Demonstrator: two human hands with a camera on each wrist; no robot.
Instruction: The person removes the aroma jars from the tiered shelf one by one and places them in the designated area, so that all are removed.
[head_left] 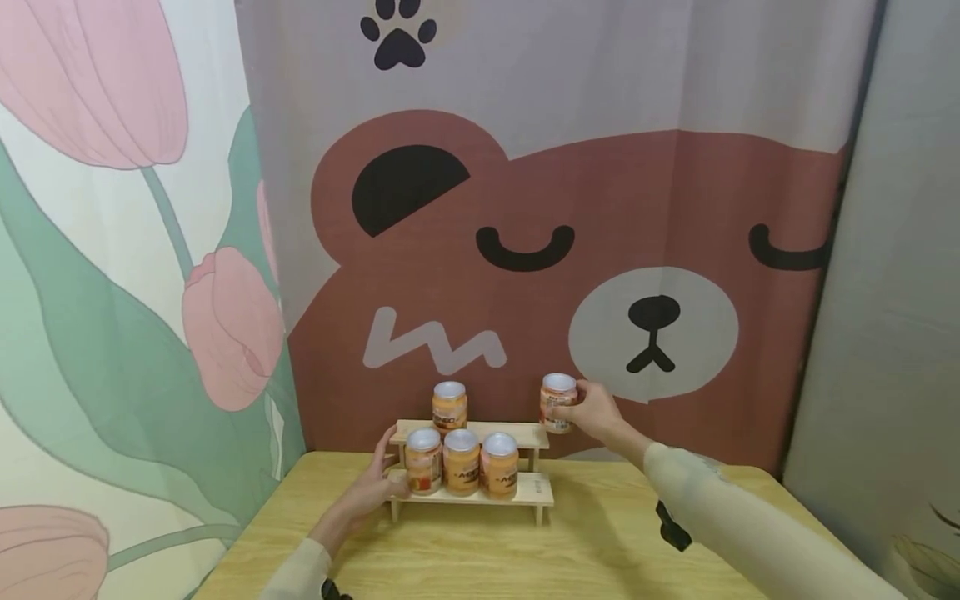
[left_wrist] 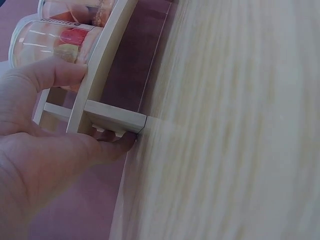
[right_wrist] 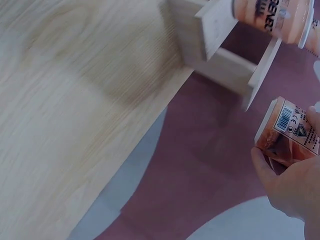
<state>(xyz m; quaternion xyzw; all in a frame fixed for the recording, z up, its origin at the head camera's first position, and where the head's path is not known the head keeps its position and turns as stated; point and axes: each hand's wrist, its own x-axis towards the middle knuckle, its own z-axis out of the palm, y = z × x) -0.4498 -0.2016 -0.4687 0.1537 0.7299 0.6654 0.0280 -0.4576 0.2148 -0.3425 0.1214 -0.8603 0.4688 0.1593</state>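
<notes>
The rack (head_left: pixel 534 483) stands on the surface (head_left: pixel 615 521) near its far edge and has two tiers: a near, lower tier and a far, upper tier (head_left: pixel 501 430). The lower tier carries three upright jars in a row: the left jar (head_left: pixel 423 467), the middle jar (head_left: pixel 461 468) and the right jar (head_left: pixel 499 471). These sit close together; whether their sides touch cannot be told. The upper jar (head_left: pixel 449 407) stands upright at the left part of the upper tier. Both hands are partly closed. The left hand (head_left: pixel 369 486) grips the left end of the rack, with the thumb on the lower board beside the left jar and the other fingers curled behind and below that board; in the left wrist view the thumb overlaps the left jar, and contact between them cannot be confirmed. The right hand (head_left: pixel 598 414) holds the held jar (head_left: pixel 557 410) between thumb and fingers, spread to the width of the jar. The held jar is upright, raised above the surface, just beside the right end of the upper tier and apart from it. In the right wrist view its label shows a barcode (right_wrist: pixel 284 118). A curtain (head_left: pixel 675 200) with a brown bear print hangs behind the surface; a tulip print (head_left: pixel 232 333) hangs at left.
</notes>
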